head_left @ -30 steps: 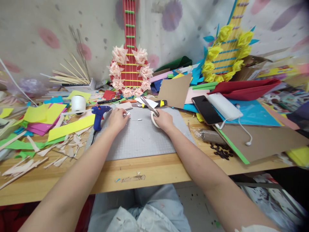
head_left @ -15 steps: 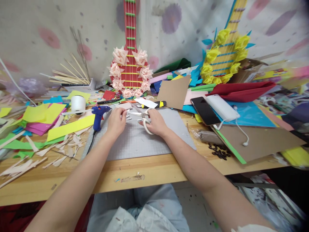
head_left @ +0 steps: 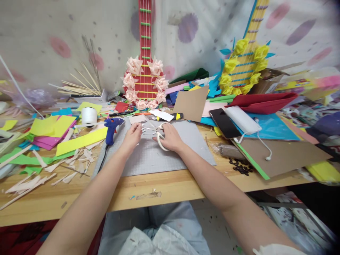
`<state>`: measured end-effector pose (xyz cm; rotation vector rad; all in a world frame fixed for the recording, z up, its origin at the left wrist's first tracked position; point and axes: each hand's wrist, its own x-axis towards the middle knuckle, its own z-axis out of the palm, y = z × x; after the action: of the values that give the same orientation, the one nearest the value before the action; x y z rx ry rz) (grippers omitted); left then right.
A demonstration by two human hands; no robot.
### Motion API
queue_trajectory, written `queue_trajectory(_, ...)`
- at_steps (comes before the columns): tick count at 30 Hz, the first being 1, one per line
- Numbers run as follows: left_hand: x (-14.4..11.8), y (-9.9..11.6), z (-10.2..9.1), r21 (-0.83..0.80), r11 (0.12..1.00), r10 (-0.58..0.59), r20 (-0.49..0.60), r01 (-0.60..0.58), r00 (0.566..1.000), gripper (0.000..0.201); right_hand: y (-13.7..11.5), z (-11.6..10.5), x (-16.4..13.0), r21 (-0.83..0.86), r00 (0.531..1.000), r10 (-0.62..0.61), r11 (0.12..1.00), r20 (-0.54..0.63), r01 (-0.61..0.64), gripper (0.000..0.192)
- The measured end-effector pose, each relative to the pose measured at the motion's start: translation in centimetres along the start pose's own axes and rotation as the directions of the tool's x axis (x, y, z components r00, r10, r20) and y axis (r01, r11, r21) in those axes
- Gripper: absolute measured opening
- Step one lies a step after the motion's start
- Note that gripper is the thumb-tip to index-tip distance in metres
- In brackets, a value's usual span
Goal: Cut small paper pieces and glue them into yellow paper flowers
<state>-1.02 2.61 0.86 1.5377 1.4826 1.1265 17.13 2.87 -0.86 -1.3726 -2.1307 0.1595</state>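
Over the grey cutting mat [head_left: 151,161], my right hand [head_left: 171,137] grips white-handled scissors [head_left: 160,141]. Their blades are spread and point left toward my left hand [head_left: 133,135]. That left hand is closed in a pinch; a small white piece shows at its fingertips, too small to name. Little white bits lie on the mat between the hands. Just left of my left hand, a blue glue gun [head_left: 113,129] rests at the mat's edge with its black cord trailing toward me. Behind the scissors are a white paper strip [head_left: 161,115] and a yellow-and-black utility knife [head_left: 177,116].
A red paper guitar [head_left: 145,83] with pink flowers and a yellow guitar [head_left: 243,69] stand at the back. Left are a white spool [head_left: 89,117], yellow sheets [head_left: 46,125] and paper scraps. A phone [head_left: 224,123], white power bank [head_left: 243,120] and brown cardboard [head_left: 284,156] lie right.
My left hand has shifted slightly, and the scissor blades are spread wider than before. The whole view has moved a little.
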Motion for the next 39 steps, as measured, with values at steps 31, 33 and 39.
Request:
queue_trajectory(31, -2.4, -1.3, 1.3, -0.206, 0.972, 0.121, 0.014, -0.115, 0.993, 0.011, -1.9, -0.8, -0.4, 0.019, 0.974, -0.158, 0.987, 0.16, 0.157, 0.047)
queue_trajectory(33, -2.4, -1.3, 1.3, -0.207, 0.97, 0.135, 0.007, -0.131, 0.991, 0.011, -1.9, -0.8, -0.4, 0.015, 0.974, -0.157, 0.987, 0.163, 0.157, 0.047)
queue_trajectory(39, -2.5, -1.1, 1.4, -0.224, 0.967, 0.123, -0.019, -0.124, 0.992, 0.009, -1.9, -0.6, -0.4, -0.013, 0.978, -0.12, 0.992, 0.171, 0.124, 0.039)
